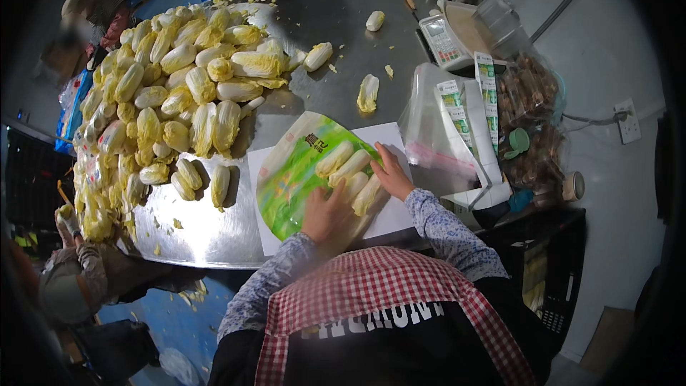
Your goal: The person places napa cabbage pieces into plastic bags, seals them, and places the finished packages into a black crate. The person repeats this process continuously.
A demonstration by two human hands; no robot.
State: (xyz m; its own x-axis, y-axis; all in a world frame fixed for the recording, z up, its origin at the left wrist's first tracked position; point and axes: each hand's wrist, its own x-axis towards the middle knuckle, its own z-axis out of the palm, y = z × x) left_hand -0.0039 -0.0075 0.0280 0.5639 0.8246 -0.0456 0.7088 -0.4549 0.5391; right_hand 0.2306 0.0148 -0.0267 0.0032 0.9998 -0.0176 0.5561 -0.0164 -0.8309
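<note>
A green printed plastic bag [286, 186] lies on white paper [273, 243] near the table's front edge. Several small napa cabbages [350, 168] show side by side on its right half; whether they are inside it or on top is hard to tell. My left hand [327, 211] rests at their near left side, fingers stretched forward, the tips touching the lower cabbages. Against the right side of the group lies my right hand [391, 174], its fingers apart and extended. Each hand presses lightly from its side, and neither is wrapped round anything.
A big heap of napa cabbages [175, 93] covers the left of the metal table [321, 25]. At right are clear plastic bags [429, 114], a label strip [457, 118], a scale [443, 41] and bagged brown items [532, 93]. Other people work at the left and far edges.
</note>
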